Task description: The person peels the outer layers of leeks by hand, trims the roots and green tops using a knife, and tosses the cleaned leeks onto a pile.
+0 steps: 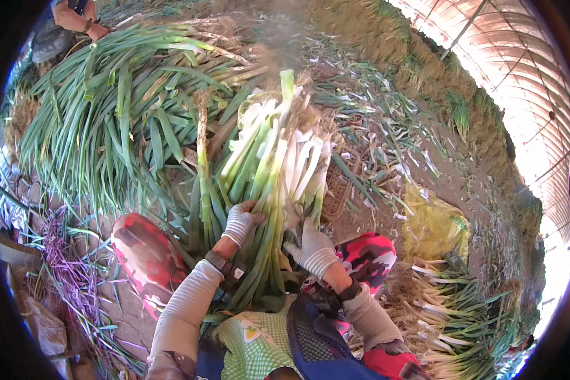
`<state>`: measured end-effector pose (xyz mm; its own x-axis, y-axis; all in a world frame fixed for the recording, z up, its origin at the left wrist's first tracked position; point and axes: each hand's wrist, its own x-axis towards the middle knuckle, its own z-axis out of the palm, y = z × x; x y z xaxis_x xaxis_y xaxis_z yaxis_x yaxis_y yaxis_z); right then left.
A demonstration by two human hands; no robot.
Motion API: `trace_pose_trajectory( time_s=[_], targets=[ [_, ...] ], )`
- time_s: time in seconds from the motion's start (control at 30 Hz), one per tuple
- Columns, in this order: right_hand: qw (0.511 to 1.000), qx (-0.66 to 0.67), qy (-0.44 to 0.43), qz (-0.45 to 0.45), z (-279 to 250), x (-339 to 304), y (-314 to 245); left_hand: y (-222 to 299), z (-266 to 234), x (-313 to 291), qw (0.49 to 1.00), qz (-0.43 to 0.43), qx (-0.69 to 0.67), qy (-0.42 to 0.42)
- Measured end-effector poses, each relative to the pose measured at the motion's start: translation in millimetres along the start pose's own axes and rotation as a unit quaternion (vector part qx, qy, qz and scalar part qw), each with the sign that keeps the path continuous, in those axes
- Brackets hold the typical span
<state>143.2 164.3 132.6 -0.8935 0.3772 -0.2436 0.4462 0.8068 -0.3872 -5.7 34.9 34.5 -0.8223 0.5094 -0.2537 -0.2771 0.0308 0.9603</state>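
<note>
A thick bunch of green onions [272,158] stands between my knees, its white, rooty ends pointing away and its green leaves toward my lap. My left hand [239,223], in a pale glove with the fingertips bare, is closed round green stalks on the left side of the bunch. On the right side, my gloved right hand [315,248] is closed against the stalks near my right knee; some of its fingertips are hidden by the onions. One unpeeled green onion [202,171] with dry roots leans at the bunch's left edge.
A large heap of green onions [107,120] lies at the far left, with another person's hand [97,31] behind it. Peeled green onions [437,316] lie in a row at my right, near a yellow sack [434,221]. Purple leaf scraps [69,266] litter the left ground.
</note>
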Motion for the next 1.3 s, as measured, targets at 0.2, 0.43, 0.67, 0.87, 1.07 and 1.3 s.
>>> trace_pose_trajectory(
  time_s=[0.2,0.43,0.67,0.87,1.07,1.3],
  targets=[
    [1.0,-0.015,0.003,0.002,-12.0,42.1,-0.2,0.0,-9.5,-0.6,0.996,-0.039,-0.066,-0.038],
    [0.998,-0.031,-0.003,0.05,-40.0,102.8,-9.1,-8.2,-17.7,6.7,0.992,-0.053,-0.089,-0.073],
    [0.997,-0.045,0.004,0.062,-50.8,101.5,-14.8,-35.3,-31.4,18.0,0.991,-0.067,-0.086,-0.072],
    [0.996,-0.021,-0.06,-0.059,-14.0,-16.3,-15.9,-15.2,-40.4,18.2,0.99,-0.062,-0.099,-0.078],
    [0.991,-0.021,-0.125,-0.038,-10.1,-61.6,-17.8,-20.7,-40.9,20.5,0.99,-0.081,-0.109,-0.037],
    [0.998,-0.015,-0.052,-0.023,-5.7,-46.5,-10.2,-27.3,-30.5,20.7,0.984,-0.104,-0.147,0.003]
  ],
)
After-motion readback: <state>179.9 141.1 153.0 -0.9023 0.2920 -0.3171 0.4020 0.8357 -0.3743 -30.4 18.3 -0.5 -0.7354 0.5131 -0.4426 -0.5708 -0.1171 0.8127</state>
